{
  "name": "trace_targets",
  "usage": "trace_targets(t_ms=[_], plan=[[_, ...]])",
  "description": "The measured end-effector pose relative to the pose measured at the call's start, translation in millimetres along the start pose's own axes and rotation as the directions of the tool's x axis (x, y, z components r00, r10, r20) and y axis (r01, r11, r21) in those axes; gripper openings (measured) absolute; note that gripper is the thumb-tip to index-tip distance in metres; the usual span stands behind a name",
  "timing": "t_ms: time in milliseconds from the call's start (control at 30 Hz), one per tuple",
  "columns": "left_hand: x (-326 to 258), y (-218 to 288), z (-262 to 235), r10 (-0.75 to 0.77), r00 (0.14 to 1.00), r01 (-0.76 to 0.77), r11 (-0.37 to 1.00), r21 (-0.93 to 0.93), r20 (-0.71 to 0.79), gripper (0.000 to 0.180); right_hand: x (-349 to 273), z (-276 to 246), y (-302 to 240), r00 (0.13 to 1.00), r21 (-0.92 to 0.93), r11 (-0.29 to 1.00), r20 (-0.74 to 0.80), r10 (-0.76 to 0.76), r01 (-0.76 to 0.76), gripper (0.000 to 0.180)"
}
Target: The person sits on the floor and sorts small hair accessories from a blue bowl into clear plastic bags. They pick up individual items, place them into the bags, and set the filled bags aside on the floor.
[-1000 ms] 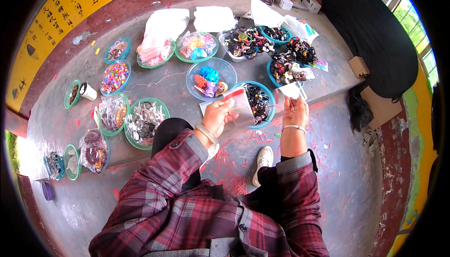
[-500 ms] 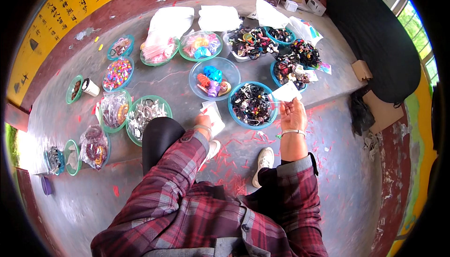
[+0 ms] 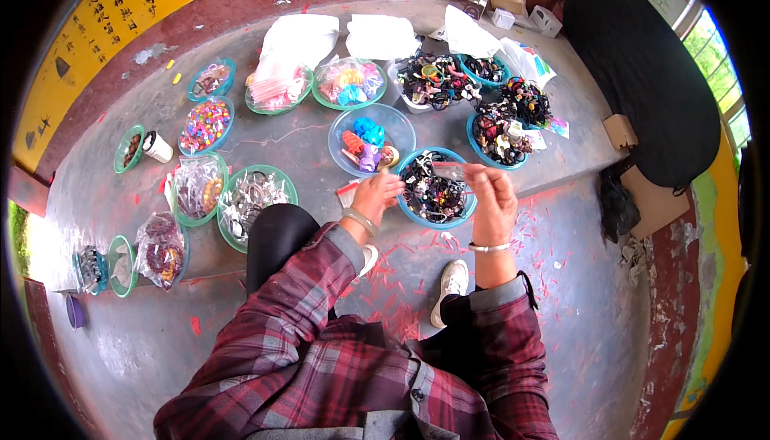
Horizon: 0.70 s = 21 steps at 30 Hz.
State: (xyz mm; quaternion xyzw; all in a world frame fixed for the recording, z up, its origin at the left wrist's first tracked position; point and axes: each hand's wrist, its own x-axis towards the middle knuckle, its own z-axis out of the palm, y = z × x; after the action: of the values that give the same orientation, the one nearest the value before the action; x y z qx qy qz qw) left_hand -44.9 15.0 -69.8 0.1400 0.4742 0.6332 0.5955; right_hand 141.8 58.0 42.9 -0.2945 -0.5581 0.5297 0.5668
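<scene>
Both hands (image 3: 437,191) hold a clear packet (image 3: 449,170) above a teal bowl (image 3: 411,214).

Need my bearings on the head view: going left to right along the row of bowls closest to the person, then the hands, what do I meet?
Bagged dark beads → bowl of clear packets → bowl of silvery pieces → left hand → bowl of dark hair ties → right hand.

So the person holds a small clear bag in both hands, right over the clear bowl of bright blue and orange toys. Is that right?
Not quite. In the head view both hands, left hand and right hand, do hold the small clear bag, but over the blue-rimmed bowl of dark trinkets. The clear bowl sits just beyond it.
</scene>
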Motion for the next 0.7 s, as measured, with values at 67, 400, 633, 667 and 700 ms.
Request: trace_targets(t_ms=[67, 400, 633, 667, 700], plan=[[-22.5, 39.0, 29.6, -0.133, 0.967, 0.152, 0.986, -0.074, 0.217, 0.046, -9.6, 10.6, -25.2, 0.971, -0.328, 0.925, 0.201, -0.132, 0.193, 0.007], [-46.5, 77.6, 45.4, -0.052, 0.915, 0.047, 0.999, 0.021, 0.4, 0.018, -14.7, 23.6, -31.5, 0.718, -0.436, 0.617, 0.615, -0.328, 0.655, 0.022], [-46.2, 68.1, 61.6, 0.109, 0.959, -0.147, 0.981, 0.128, 0.263, 0.018, -3.2, -0.5, -3.8, 0.959, -0.087, 0.956, 0.0, 0.282, -0.281, 0.02], [-45.1, 65.7, 61.9, 0.11, 0.951, -0.151, 0.981, 0.125, 0.29, 0.019, -1.6, -4.0, 1.5, 0.92, -0.057, 0.921, 0.046, 0.389, -0.386, 0.021], [-43.8, 63.3, 62.0, 0.11, 0.942, -0.156, 0.98, 0.122, 0.318, 0.02, -0.4, -7.1, 6.7, 0.868, -0.031, 0.873, 0.094, 0.488, -0.487, 0.023]])
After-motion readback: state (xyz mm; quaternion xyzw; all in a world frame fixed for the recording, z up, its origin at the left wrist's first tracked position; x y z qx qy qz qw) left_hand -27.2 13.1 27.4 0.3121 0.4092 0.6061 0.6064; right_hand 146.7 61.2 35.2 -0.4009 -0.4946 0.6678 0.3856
